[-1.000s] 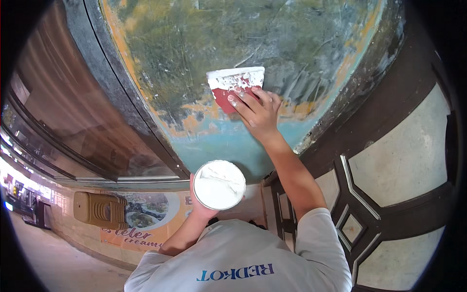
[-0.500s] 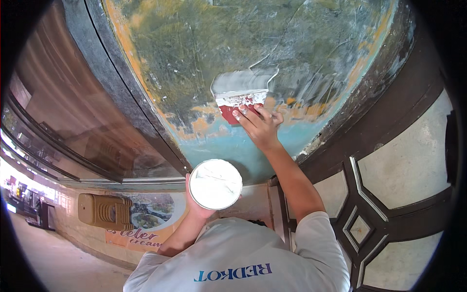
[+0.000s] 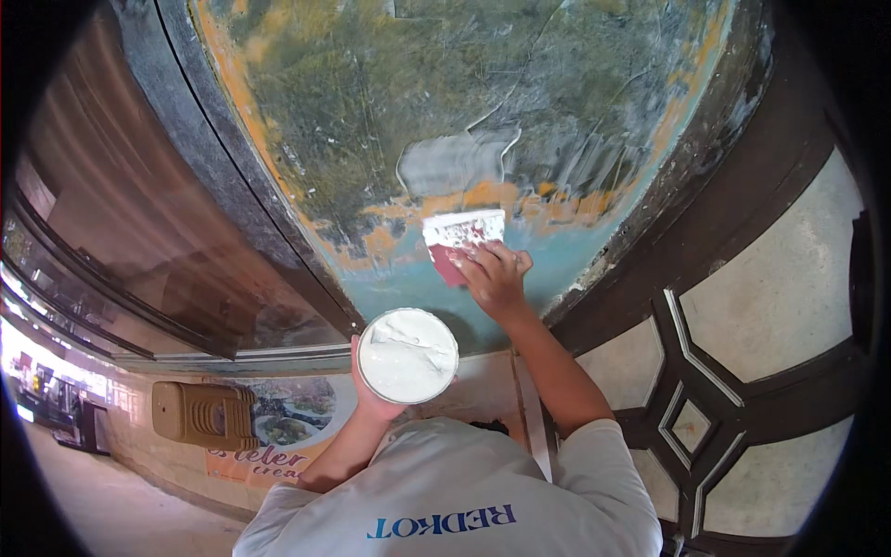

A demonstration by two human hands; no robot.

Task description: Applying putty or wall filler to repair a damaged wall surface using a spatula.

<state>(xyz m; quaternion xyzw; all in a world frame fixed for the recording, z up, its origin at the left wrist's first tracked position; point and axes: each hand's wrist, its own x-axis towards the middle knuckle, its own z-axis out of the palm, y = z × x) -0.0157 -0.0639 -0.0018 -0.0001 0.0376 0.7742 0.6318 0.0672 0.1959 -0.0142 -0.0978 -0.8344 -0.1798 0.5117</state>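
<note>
My right hand (image 3: 497, 281) grips a red putty spreader (image 3: 447, 264) whose far edge is coated in white putty. The spreader is in front of the lower, light-blue part of the wall; whether its edge touches the wall I cannot tell. Just above it, a thin grey-white smear of putty (image 3: 450, 165) lies on the mottled green-grey wall (image 3: 371, 88). My left hand (image 3: 371, 395) is wrapped round a round tub (image 3: 408, 355) filled with white putty, its surface uneven. The tub is held below and left of the spreader, in front of my chest.
A dark wooden door with pale panels (image 3: 770, 288) stands on the right. To the left is a framed glass window (image 3: 176, 223). Brown stacked plastic stools (image 3: 204, 414) stand lower left, beside a poster (image 3: 297, 413) with food pictures.
My right hand has drawn the spreader down from the putty smear toward the tub, uncovering an orange patch of wall. The tub in my left hand has barely shifted.
</note>
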